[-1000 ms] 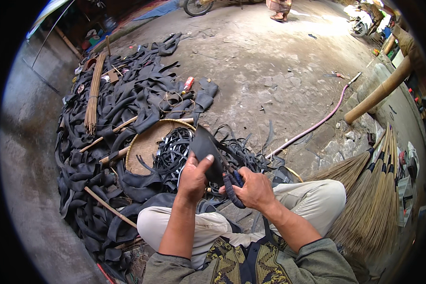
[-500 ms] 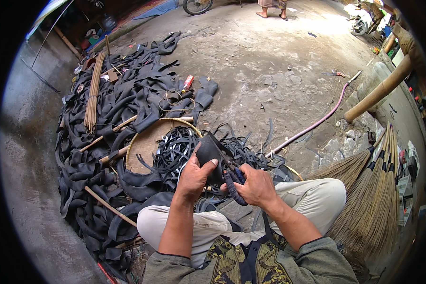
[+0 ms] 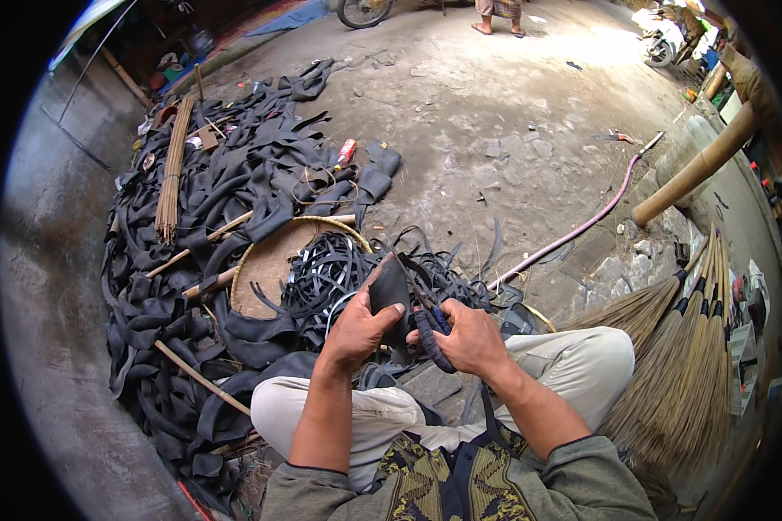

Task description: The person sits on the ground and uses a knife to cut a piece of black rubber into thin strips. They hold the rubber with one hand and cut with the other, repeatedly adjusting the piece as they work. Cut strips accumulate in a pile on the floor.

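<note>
My left hand (image 3: 358,326) is closed on a piece of black rubber (image 3: 389,291), thumb on its near face, fingers behind it. In my right hand (image 3: 471,340) is a pair of scissors (image 3: 432,334) with dark wrapped handles. Their blades point up and away along the right edge of the rubber; whether they touch it I cannot tell. Just beyond both hands, a heap of thin black rubber strips (image 3: 324,273) lies on a round woven tray (image 3: 258,276) with a yellowish rim.
A large pile of black rubber sheets (image 3: 226,195) covers the ground at left, with a stick bundle (image 3: 174,174) on it. Brooms (image 3: 677,365) lie at right beside a bamboo pole (image 3: 695,165). A pink hose (image 3: 573,233) crosses the floor. Far off, a person's legs (image 3: 498,17) stand near a motorbike wheel (image 3: 364,10).
The rubber piece has turned in my left hand and now stands narrower and more upright. My right hand and the scissors have hardly shifted.
</note>
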A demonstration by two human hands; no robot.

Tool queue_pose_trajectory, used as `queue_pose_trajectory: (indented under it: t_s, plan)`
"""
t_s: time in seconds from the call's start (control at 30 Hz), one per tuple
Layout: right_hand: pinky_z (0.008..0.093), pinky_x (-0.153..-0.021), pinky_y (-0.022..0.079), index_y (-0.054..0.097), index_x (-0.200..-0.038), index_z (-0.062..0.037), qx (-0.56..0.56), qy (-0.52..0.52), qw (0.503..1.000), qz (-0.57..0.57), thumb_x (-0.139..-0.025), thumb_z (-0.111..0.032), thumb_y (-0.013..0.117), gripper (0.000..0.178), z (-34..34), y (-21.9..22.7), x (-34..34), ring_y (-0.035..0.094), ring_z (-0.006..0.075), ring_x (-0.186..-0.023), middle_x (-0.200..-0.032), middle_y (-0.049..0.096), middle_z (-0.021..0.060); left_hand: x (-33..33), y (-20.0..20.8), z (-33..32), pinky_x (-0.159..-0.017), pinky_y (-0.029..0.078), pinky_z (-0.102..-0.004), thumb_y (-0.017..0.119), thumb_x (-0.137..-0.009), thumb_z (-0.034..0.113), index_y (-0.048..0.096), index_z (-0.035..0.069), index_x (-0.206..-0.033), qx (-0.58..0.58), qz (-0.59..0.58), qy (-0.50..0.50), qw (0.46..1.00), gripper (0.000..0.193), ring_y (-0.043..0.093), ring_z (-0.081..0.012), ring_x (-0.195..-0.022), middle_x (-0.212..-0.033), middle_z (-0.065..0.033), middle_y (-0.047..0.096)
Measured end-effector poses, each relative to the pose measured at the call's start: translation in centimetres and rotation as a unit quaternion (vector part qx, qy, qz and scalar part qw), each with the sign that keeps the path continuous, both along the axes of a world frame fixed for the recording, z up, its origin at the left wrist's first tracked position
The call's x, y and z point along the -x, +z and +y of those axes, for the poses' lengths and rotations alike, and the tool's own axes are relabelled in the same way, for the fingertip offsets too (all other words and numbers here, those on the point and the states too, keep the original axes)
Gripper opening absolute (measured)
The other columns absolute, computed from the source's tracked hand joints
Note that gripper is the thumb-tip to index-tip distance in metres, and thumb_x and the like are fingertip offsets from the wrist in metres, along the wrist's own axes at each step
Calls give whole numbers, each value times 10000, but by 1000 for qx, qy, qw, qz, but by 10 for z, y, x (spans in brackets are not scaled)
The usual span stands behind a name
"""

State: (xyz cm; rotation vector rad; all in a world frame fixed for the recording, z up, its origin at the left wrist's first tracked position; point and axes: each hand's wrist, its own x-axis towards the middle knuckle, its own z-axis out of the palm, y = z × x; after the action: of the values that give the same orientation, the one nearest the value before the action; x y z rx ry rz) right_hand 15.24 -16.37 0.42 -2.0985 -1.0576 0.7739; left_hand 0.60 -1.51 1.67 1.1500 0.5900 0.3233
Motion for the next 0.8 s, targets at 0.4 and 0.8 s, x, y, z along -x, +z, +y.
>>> queue_pose_trajectory:
  t_s: [0.4,0.8]
  plan:
    - [318,-786,528,618,-1118,-9,-121,10,982,147,-788,-384,890,569,2,-7,1,677,170,-820,-938,719,117,-3,-15,1,-881,556,-301,652,-957,45,411,-7,-1471,51,6,128,990,570,656,-135,-989,-1205,-67,636]
    - [252,-654,518,559,-1163,2,-280,-155,859,399,-859,-72,762,373,3,2,-34,604,112,-759,-937,610,31,-8,-31,-17,-789,489,-261,710,-991,300,611,12,-1267,22,25,-152,988,410,586,-91,-888,-1021,0,663]
